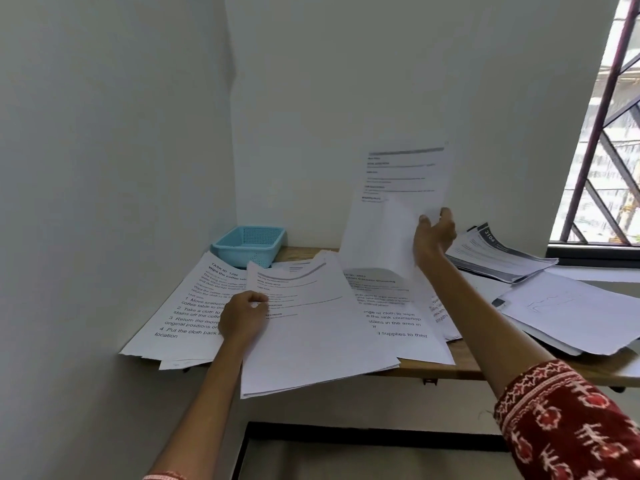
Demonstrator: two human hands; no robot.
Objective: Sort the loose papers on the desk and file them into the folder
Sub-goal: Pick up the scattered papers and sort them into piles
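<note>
Printed white papers lie spread over a narrow wooden desk. My left hand grips the left edge of a thin stack of sheets that juts over the desk's front edge. My right hand pinches a single printed sheet by its right edge and holds it upright above the desk, in front of the wall. More sheets with large text lie under and between the two hands. No folder is plainly visible.
A light blue plastic basket stands at the desk's back left corner against the wall. A pile of printed booklets and loose white sheets lies at the right, below a barred window.
</note>
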